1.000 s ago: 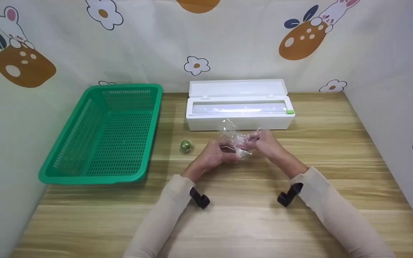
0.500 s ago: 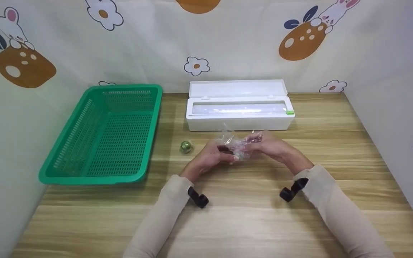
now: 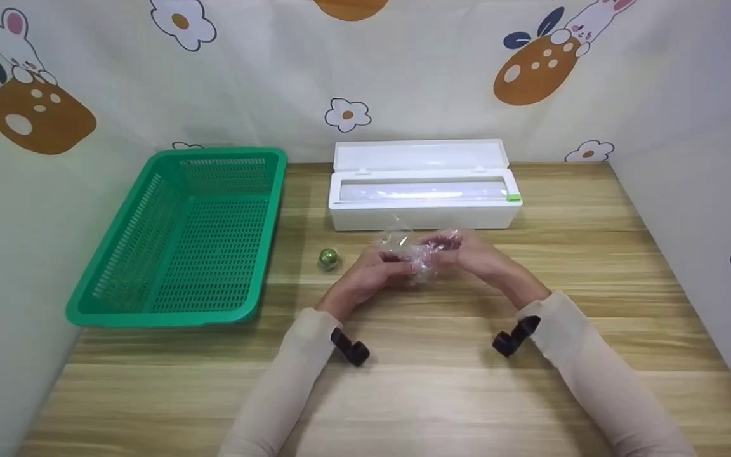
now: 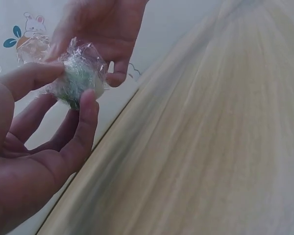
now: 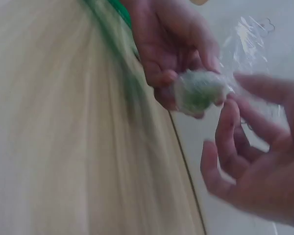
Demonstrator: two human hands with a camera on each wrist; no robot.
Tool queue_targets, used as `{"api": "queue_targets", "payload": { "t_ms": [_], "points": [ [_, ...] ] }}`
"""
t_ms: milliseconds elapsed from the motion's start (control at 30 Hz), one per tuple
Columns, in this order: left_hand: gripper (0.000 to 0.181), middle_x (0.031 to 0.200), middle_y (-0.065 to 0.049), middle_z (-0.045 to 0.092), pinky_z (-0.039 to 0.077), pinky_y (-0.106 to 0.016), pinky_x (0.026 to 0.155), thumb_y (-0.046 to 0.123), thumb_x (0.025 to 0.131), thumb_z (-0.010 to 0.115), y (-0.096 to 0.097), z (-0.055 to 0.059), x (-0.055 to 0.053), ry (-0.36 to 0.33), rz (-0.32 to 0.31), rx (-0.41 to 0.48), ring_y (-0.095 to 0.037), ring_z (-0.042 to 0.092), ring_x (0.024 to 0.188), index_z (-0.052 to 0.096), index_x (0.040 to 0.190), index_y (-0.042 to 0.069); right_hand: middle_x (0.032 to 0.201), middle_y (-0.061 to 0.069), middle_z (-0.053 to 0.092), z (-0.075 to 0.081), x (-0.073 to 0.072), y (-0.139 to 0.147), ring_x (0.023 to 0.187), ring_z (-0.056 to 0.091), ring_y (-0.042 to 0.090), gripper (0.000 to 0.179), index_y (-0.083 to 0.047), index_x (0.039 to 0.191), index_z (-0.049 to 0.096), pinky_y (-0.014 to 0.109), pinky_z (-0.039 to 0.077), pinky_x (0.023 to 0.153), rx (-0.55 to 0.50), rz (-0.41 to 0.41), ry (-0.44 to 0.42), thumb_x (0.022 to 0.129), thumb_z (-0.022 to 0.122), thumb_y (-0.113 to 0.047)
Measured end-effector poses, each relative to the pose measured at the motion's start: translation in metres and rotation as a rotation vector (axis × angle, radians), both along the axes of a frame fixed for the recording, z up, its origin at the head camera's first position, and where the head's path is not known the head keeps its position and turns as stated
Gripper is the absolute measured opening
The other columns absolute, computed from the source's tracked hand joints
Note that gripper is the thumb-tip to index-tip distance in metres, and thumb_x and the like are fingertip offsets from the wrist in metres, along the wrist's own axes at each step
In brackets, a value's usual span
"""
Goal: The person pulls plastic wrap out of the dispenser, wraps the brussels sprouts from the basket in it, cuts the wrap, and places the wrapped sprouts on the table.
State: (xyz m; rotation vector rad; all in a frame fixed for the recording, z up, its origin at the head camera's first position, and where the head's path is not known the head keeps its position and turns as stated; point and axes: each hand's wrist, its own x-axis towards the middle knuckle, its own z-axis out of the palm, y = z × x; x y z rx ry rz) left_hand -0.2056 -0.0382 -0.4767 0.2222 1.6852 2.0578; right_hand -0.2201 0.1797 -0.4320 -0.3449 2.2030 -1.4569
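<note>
A small round green-and-white thing (image 4: 83, 81) wrapped in clear plastic film sits between both hands over the table. My left hand (image 3: 368, 276) holds it between thumb and curled fingertips, as the left wrist view shows. My right hand (image 3: 483, 260) pinches the gathered plastic wrap (image 5: 247, 44) at one side of the bundle, and loose film sticks up beyond the fingers. What exactly the green thing is cannot be made out through the crumpled film. Left of the left hand, a shiny green ball (image 3: 328, 259) lies on the table, apart from the hands.
A white plastic-wrap dispenser (image 3: 426, 219), lid raised, stands just behind the hands with a roll of film inside and a green tab at its right end. On the left is a green plastic basket (image 3: 162, 318). Patterned cloth (image 3: 264, 76) hangs behind the wooden table (image 3: 416, 393).
Both hands stay in front of the dispenser and shift slightly around the bundle. The right hand has turned and come closer in, and the film looks more gathered. The green ball has not moved.
</note>
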Motion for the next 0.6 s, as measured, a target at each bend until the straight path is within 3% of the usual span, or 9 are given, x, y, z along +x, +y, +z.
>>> {"api": "queue_targets", "payload": {
  "t_ms": [167, 300, 433, 600],
  "points": [
    [0.034, 0.099, -0.006, 0.072, 0.061, -0.029, 0.082, -0.002, 0.088, 0.069, 0.000, 0.004, 0.000, -0.024, -0.026, -0.024, -0.015, 0.070, 0.083, 0.063, 0.120, -0.009, 0.142, 0.011, 0.056, 0.010, -0.005, 0.003, 0.126, 0.054, 0.033, 0.064, -0.026, 0.142, 0.057, 0.050, 0.043, 0.108, 0.022, 0.186, 0.116, 0.082, 0.076, -0.014],
    [0.031, 0.100, -0.006, 0.072, 0.061, -0.031, 0.083, -0.001, 0.089, 0.067, -0.002, 0.004, 0.001, -0.032, -0.052, -0.031, -0.016, 0.071, 0.085, 0.064, 0.119, -0.007, 0.136, 0.015, 0.060, 0.008, -0.010, 0.000, 0.123, 0.054, 0.032, 0.051, -0.015, 0.131, 0.066, 0.049, 0.044, 0.107, 0.011, 0.283, 0.248, 0.081, 0.077, -0.009],
    [0.029, 0.097, -0.004, 0.073, 0.060, -0.033, 0.088, -0.001, 0.091, 0.064, -0.004, 0.003, 0.002, -0.044, -0.040, -0.010, -0.015, 0.070, 0.086, 0.064, 0.118, -0.011, 0.113, 0.017, 0.069, 0.002, -0.011, -0.003, 0.102, 0.063, 0.024, 0.026, 0.000, 0.107, 0.074, 0.034, 0.054, 0.093, -0.008, 0.208, 0.275, 0.081, 0.078, -0.005],
    [0.037, 0.099, -0.003, 0.072, 0.059, -0.029, 0.087, -0.002, 0.093, 0.060, -0.006, 0.002, 0.000, -0.059, 0.004, 0.068, -0.012, 0.070, 0.086, 0.055, 0.127, -0.017, 0.116, 0.017, 0.070, -0.004, -0.009, -0.003, 0.101, 0.065, 0.020, 0.030, -0.001, 0.107, 0.074, 0.024, 0.055, 0.089, 0.033, 0.083, 0.296, 0.080, 0.082, -0.012]
  ]
}}
